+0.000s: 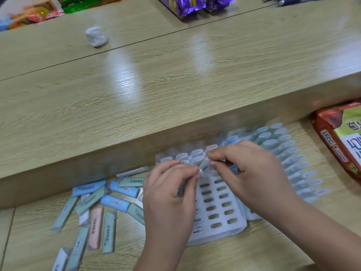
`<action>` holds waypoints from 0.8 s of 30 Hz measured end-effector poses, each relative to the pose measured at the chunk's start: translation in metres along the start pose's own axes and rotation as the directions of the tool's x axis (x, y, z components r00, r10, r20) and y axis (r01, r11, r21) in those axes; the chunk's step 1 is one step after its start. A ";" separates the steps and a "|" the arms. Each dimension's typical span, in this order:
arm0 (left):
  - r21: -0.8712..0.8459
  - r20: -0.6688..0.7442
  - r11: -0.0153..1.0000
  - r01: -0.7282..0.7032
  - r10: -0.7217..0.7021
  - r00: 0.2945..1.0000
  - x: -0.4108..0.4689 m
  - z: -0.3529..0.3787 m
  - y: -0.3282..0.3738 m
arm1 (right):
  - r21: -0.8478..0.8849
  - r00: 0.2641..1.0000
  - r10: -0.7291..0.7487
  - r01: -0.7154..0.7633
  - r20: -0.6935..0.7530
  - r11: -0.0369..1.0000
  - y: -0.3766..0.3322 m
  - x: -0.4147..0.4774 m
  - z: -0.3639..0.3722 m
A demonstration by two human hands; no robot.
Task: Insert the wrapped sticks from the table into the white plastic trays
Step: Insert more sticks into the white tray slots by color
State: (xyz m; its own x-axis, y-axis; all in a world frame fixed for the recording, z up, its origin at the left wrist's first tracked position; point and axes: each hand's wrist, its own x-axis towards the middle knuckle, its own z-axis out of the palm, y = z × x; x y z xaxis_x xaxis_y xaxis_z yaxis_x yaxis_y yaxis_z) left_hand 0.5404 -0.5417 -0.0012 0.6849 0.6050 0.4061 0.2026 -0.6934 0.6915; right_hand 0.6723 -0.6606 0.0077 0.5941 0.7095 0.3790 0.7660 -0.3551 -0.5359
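A white plastic tray (218, 216) with rows of oval slots lies on the lower table in front of me. Several sticks stand in its far rows. My left hand (170, 194) and my right hand (248, 173) meet over the tray's far end, both pinching one wrapped stick (203, 165) that slants down toward a slot. Another grey stick looks tucked under my left fingers. Behind and to the right lies a second tray (293, 161) filled with pale blue sticks. Loose wrapped sticks (97, 210) in blue, green and pink lie scattered to the left.
A raised wooden shelf (136, 106) runs across just behind the trays. A red and green snack packet (341, 141) lies at the right. On the shelf sit a crumpled white wad (96, 36), purple packets (185, 5) and colourful packets (39, 10).
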 end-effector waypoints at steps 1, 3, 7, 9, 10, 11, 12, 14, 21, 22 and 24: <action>0.012 0.021 1.000 -0.007 0.007 1.000 0.000 -0.001 0.000 | -0.018 1.000 -0.029 0.029 -0.001 0.999 0.000 0.000 0.000; 0.081 0.102 0.996 -0.049 0.040 0.994 0.001 -0.002 0.001 | -0.077 0.994 -0.107 0.108 0.009 0.991 -0.002 0.000 0.001; 0.306 0.223 0.935 -0.180 0.114 0.968 -0.002 -0.002 0.005 | -0.211 0.970 -0.207 0.230 0.129 0.950 -0.005 0.001 -0.005; 0.361 0.273 0.908 -0.211 0.113 0.955 -0.004 -0.004 0.007 | -0.242 0.959 -0.204 0.249 0.199 0.938 -0.005 0.001 -0.009; 0.375 0.291 0.900 -0.222 0.113 0.950 -0.005 -0.006 0.007 | -0.245 0.955 -0.199 0.252 0.222 0.936 -0.005 0.000 -0.010; 0.377 0.305 0.897 -0.228 0.112 0.946 -0.006 -0.007 0.007 | -0.244 0.953 -0.186 0.244 0.238 0.939 -0.004 -0.002 -0.010; 0.367 0.313 0.903 -0.224 0.107 0.944 -0.006 -0.009 0.008 | -0.236 0.956 -0.166 0.224 0.243 0.946 -0.004 -0.004 -0.010; 0.300 0.302 0.936 -0.183 0.089 0.949 -0.006 -0.015 0.006 | -0.209 0.971 -0.125 0.168 0.204 0.963 -0.006 -0.007 -0.006; 0.084 -0.035 0.989 0.120 -0.118 0.992 0.004 -0.071 -0.034 | 0.017 0.994 -0.104 0.103 0.020 0.995 -0.056 0.004 0.024; 0.062 -0.073 0.983 0.172 -0.167 0.983 0.003 -0.081 -0.042 | 0.031 0.991 -0.127 0.126 0.029 0.992 -0.068 0.007 0.029; 0.059 -0.129 0.964 0.261 -0.251 0.959 -0.003 -0.105 -0.059 | 0.042 0.981 -0.175 0.172 0.083 0.984 -0.096 0.012 0.046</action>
State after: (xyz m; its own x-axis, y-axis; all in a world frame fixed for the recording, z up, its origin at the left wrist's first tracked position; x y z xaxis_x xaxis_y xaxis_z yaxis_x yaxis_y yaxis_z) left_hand 0.4522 -0.4613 0.0192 0.5153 0.8054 0.2929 0.4147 -0.5335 0.7372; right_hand 0.5945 -0.5899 0.0294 0.4280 0.8089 0.4030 0.8460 -0.2018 -0.4935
